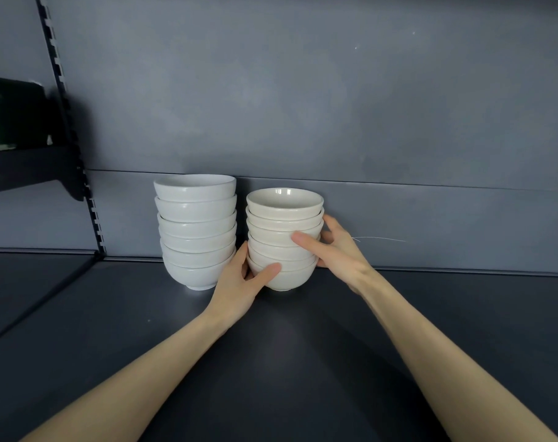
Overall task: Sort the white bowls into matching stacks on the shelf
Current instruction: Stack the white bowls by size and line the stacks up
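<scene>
Two stacks of bowls stand side by side on the dark shelf (303,362), close to the back panel. The left stack (196,231) holds several larger, cool-white bowls. The right stack (284,218) holds several smaller, cream-white bowls. My left hand (239,285) grips the bottom of the cream stack from its left side, thumb across the lowest bowl. My right hand (335,247) clasps the same stack from the right at mid height, thumb on the front, fingers behind. The stack's base rests on the shelf.
A grey back panel (335,106) rises right behind the stacks. A slotted upright rail (67,100) runs down at the left, with a bracketed upper shelf (25,167) carrying a dark package (12,116). Bare shelf surface stretches to the right and front.
</scene>
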`<state>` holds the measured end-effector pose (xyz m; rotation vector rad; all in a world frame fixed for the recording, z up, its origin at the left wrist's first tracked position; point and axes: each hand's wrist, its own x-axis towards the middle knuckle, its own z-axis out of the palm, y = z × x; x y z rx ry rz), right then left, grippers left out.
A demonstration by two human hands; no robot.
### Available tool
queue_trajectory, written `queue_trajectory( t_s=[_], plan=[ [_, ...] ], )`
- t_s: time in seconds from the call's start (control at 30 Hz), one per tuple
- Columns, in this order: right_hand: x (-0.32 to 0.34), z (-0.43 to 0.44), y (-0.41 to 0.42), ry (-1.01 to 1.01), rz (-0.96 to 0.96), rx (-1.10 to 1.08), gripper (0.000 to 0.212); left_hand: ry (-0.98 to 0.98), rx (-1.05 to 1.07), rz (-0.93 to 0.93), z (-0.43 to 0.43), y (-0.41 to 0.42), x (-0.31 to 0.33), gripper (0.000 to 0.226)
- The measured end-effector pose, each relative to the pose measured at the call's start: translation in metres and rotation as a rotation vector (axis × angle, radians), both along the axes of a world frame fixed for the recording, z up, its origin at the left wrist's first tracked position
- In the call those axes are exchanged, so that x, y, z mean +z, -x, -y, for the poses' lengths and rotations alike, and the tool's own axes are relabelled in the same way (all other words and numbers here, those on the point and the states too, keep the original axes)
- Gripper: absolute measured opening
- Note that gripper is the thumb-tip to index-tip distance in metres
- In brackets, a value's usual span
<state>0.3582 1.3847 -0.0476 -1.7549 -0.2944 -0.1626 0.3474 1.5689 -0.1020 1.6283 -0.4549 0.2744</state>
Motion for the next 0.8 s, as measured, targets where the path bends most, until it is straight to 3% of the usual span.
queue_trajectory(
  t_s=[0.1, 0.23, 0.4, 0.6, 0.8],
  plan=[
    [0.003, 0.001, 0.002, 0.019, -0.021, 0.000, 0.098, -0.024, 0.012, 0.012, 0.000, 0.000, -0.001, 0.059],
    [0.006, 0.004, 0.004, 0.021, -0.031, 0.030, 0.084, -0.080, 0.076, 0.047, -0.001, 0.000, -0.003, 0.070],
    [0.020, 0.008, 0.002, 0.060, -0.009, 0.071, 0.090, -0.096, 0.140, 0.060, 0.001, -0.001, -0.002, 0.087],
    [0.027, 0.003, -0.010, 0.181, 0.024, 0.037, 0.091, -0.085, 0.135, 0.092, 0.003, 0.002, 0.000, 0.081],
    [0.021, 0.002, -0.006, 0.133, 0.059, -0.010, 0.064, -0.070, 0.134, 0.107, 0.004, 0.004, 0.002, 0.079]
  ],
)
